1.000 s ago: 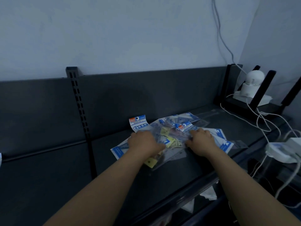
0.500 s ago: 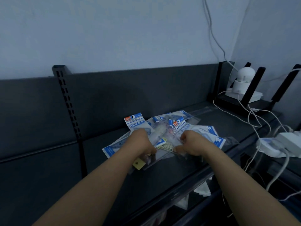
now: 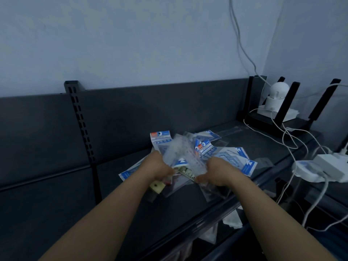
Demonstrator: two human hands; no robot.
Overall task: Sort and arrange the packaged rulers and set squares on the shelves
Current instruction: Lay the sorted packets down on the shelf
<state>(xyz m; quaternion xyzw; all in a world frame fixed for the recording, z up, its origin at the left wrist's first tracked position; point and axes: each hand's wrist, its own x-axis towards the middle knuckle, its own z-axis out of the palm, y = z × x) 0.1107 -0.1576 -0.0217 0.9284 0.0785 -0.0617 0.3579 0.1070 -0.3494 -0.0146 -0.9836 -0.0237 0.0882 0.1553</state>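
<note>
Clear-plastic ruler packets [image 3: 185, 157] fan upward, gripped between the left hand [image 3: 160, 169] and right hand [image 3: 216, 171].

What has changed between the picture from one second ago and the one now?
The left hand and right hand, flat on the packets earlier, have closed on a clear bundle and lifted its far end. The remaining packets, shelf and white camera stayed put.
</note>
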